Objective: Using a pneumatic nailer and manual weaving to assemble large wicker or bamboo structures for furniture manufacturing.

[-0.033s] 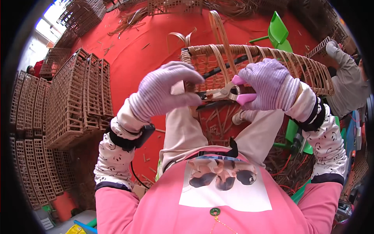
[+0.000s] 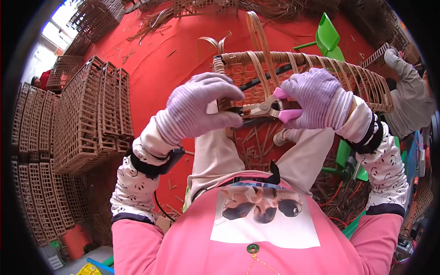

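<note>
My right hand (image 2: 311, 98), in a striped lilac glove, is closed around the pink handles of a pair of pruning shears (image 2: 262, 109). Their metal jaws point left, at the near left corner of a woven wicker basket (image 2: 389, 98) lying across in front of my knees. My left hand (image 2: 197, 107), gloved alike, has its thumb and fingers curved apart around the space by the jaw tips; nothing shows between them. Loose flat wicker strips (image 2: 257, 34) loop up from the basket's rim. Dark bars run across the frame, and the jaw tips are hard to make out against them.
Stacked wicker baskets (image 2: 91, 117) stand on the left. Cut strip scraps lie on the red floor (image 2: 156, 59). A green dustpan-like piece (image 2: 327, 36) is beyond the basket. At the far right another person's leg (image 2: 405, 87) shows. Cables and scraps lie beside my right leg.
My left hand has shifted slightly to the right, closer to the shears. My right hand and the basket look unmoved.
</note>
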### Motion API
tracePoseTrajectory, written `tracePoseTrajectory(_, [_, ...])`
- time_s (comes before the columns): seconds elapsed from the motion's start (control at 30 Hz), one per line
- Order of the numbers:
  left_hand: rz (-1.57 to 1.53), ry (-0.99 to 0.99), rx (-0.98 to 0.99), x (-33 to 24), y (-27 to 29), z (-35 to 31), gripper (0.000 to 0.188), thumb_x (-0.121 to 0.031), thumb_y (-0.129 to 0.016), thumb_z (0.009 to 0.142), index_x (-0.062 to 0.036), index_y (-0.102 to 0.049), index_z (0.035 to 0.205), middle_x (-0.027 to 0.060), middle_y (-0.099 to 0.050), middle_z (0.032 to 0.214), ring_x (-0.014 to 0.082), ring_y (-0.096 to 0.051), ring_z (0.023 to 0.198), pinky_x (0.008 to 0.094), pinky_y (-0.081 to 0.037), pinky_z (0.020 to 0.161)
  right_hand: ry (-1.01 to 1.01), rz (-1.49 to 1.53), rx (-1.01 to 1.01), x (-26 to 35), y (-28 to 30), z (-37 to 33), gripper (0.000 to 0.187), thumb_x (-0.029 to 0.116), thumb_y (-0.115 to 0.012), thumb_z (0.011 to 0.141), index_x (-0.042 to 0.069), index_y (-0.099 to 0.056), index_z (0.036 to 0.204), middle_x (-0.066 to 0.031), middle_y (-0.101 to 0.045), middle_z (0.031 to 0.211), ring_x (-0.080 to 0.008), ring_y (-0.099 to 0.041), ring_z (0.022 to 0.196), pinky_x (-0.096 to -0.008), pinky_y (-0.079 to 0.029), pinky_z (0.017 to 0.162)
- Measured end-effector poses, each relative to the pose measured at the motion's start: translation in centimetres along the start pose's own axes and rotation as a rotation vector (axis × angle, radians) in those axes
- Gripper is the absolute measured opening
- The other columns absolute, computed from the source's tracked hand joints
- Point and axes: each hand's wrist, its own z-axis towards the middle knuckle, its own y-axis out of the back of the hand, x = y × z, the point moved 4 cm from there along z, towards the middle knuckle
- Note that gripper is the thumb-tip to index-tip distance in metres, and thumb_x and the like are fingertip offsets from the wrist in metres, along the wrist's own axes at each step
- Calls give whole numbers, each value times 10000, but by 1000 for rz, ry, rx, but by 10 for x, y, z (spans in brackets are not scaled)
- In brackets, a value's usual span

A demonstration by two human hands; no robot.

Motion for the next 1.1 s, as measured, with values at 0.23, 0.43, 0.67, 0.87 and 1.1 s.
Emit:
tracePoseTrajectory(0.23, [-94,245,-272,49,7,13,223,-205,-681,772,-75,-651,950,78,-645,915,222,-602,906,323,-469,797,-67,-32,-54,7,3,-12,341,440,-604,728,115,-631,828,-99,-609,693,-314,-616,646,-417,-493,598])
tracePoseTrajectory(0.43, [196,634,-94,101,10,53,430,-467,-611,789,-78,-659,966,100,-661,850,243,-627,813,362,-472,734,-184,-78,-356,0,20,-88,524,407,-735,626,44,-579,972,-105,-614,818,-290,-606,731,-378,-472,682])
tracePoseTrajectory(0.67, [-158,728,-128,120,4,50,416,-448,-705,707,-55,-688,843,61,-628,673,156,-597,662,311,-467,622,-1315,56,-483,-89,-35,-336,635,291,-732,706,-13,-488,1207,-99,-612,974,-213,-602,837,-330,-473,759])
tracePoseTrajectory(0.87, [17,1145,-42,147,-4,13,487,-525,-689,714,-43,-662,772,97,-601,640,207,-608,677,326,-471,639,-1877,82,-516,-89,-114,-613,659,385,-646,770,19,-433,1275,-107,-585,1099,-185,-575,629,-302,-453,496])
tracePoseTrajectory(1.1, [65,422,-27,127,2,50,141,-64,-564,838,-40,-648,948,50,-656,872,124,-598,812,255,-477,766,-2494,195,-203,-12,-175,-750,786,789,-463,660,26,-566,497,-113,-468,380,-255,-503,446,-324,-442,516])
